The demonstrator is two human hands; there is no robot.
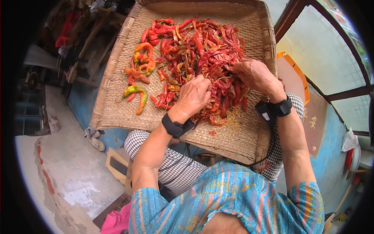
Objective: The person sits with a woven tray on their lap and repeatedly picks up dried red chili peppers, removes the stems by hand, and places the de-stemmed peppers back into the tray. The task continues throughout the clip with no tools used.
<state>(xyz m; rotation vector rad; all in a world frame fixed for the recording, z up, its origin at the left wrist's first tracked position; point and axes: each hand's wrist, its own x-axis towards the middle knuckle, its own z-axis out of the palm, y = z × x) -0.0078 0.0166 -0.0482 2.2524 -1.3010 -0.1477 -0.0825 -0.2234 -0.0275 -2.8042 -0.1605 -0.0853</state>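
A woven wicker tray (114, 114) rests over my lap, with a heap of dried red chili peppers (204, 55) in its middle. My left hand (192, 95) is at the near left side of the heap, its fingers curled down among the peppers. At the heap's right side, the fingers of my right hand (257, 74) dip into the peppers. Both sets of fingertips are hidden, so what they grip cannot be seen. Fresher peppers lie apart on the left, among them a curved green-and-orange pepper (138, 93). Loose pale seeds (236, 118) are scattered near the tray's front right.
The tray's raised rim (270, 44) borders the heap. To the right are an orange-edged panel (295, 76) and a framed window (321, 49). Black straps with cables are on both my wrists. A pink cloth (117, 219) lies at lower left, and a wooden frame (93, 41) stands at upper left.
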